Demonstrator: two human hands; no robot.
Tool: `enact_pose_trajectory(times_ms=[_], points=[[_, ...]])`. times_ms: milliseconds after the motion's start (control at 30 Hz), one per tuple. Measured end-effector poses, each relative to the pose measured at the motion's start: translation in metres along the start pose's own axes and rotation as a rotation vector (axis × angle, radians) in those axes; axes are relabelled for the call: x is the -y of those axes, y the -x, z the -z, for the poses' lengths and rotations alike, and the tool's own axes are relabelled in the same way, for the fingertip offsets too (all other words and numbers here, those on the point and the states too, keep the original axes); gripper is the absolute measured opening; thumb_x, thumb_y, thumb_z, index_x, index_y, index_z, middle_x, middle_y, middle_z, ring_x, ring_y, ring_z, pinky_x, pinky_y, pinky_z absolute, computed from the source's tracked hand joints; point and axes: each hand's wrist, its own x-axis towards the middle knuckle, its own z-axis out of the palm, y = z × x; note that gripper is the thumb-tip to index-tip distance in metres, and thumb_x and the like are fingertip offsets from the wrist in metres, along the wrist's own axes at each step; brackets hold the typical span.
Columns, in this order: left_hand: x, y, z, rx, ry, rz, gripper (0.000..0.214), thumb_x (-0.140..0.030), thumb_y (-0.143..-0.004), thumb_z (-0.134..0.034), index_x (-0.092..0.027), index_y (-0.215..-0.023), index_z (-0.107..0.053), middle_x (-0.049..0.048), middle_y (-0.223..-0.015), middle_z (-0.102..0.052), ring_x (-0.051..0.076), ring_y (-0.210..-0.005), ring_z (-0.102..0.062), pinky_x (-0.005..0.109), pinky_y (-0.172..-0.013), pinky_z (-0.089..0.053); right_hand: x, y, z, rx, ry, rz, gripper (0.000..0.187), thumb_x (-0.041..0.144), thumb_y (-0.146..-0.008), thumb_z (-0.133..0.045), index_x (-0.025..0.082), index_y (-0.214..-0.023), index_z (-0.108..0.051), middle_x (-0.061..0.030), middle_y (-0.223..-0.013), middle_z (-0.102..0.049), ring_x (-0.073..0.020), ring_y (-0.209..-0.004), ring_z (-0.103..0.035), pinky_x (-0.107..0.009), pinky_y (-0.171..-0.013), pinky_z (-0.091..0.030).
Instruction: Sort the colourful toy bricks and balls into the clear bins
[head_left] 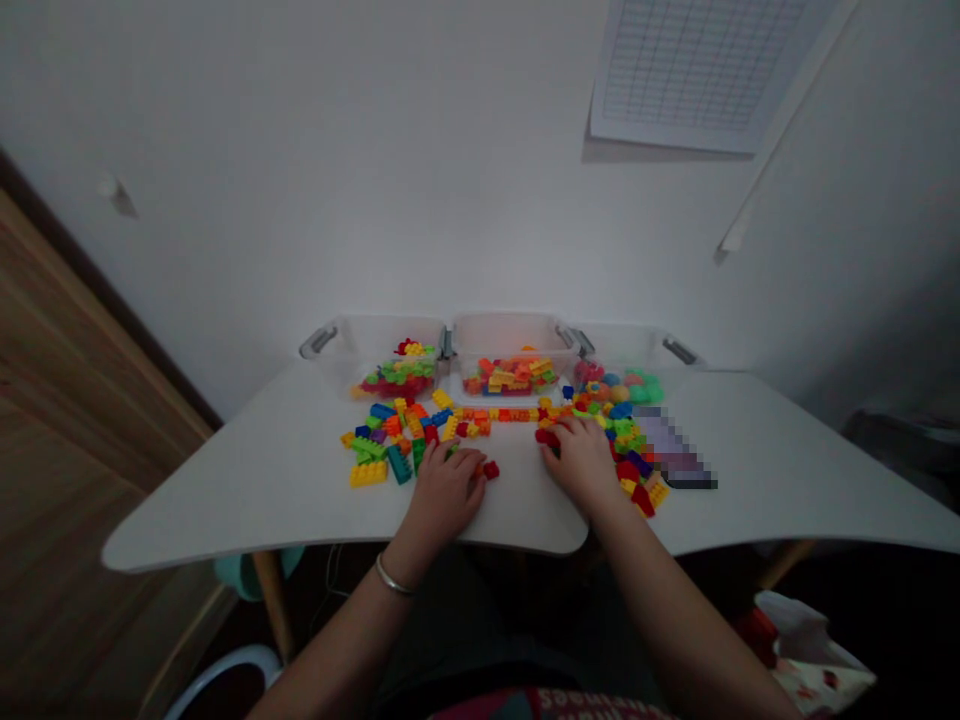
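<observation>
My left hand (447, 490) rests palm down on the white table (247, 480), fingers curled next to a small red brick (491, 469) and a pile of coloured bricks (390, 440) on its left. My right hand (583, 462) lies on the table with its fingers curled at a red brick (546, 437). A row of joined orange, yellow and red bricks (510, 414) runs across the table just beyond both hands. More loose bricks (630, 450) lie right of my right hand.
Three clear plastic bins stand against the wall: left bin (352, 345), middle bin (510, 335) and right bin (637, 345), each with bricks inside. A blurred-out patch (679, 450) lies right of the bricks. A wooden panel (67, 420) is at left.
</observation>
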Motion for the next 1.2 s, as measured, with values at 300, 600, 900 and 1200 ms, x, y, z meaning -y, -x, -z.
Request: enact_pose_trajectory(times_ms=[300,600,900,1200], points=[[0.002,0.0,-0.001,-0.014,0.007,-0.009,0.025,-0.023,-0.086,-0.052,-0.02,-0.107,-0.066,0.0065,-0.11,-0.07,0.029,-0.113,-0.051,0.053,-0.102,-0.037,0.018,0.008,-0.013,-0.135,0.029,0.158,0.022,0.019,-0.083,-0.06,0.017,-0.103,-0.069,-0.0094,-0.114,-0.068,-0.03,-0.116,-0.051,-0.051,-0.113,-0.022],[0.001,-0.001,-0.002,-0.002,-0.005,-0.008,0.025,-0.023,-0.086,-0.053,-0.019,-0.108,-0.065,0.0062,-0.111,-0.07,0.03,-0.115,-0.05,0.054,-0.104,-0.035,0.018,0.007,-0.021,-0.114,-0.074,0.294,0.028,0.013,-0.087,-0.055,0.017,-0.111,-0.067,-0.0076,-0.12,-0.067,-0.0266,-0.115,-0.052,-0.042,-0.103,-0.04],[0.0,-0.001,0.0,0.013,0.006,-0.01,0.027,-0.023,-0.087,-0.052,-0.019,-0.109,-0.065,0.0057,-0.112,-0.069,0.03,-0.115,-0.05,0.053,-0.105,-0.036,0.022,0.008,-0.016,-0.001,-0.079,0.291,0.023,0.012,-0.088,-0.054,0.02,-0.104,-0.069,-0.0072,-0.099,-0.072,-0.0221,-0.094,-0.06,-0.036,-0.088,-0.047],[0.001,-0.001,0.0,0.008,0.013,-0.008,0.028,-0.023,-0.086,-0.051,-0.02,-0.11,-0.065,0.0064,-0.113,-0.069,0.03,-0.115,-0.05,0.054,-0.104,-0.036,0.028,0.007,-0.013,0.054,-0.117,0.351,0.019,0.02,-0.092,-0.053,0.02,-0.105,-0.067,-0.0068,-0.105,-0.071,-0.0204,-0.095,-0.062,-0.033,-0.086,-0.048]])
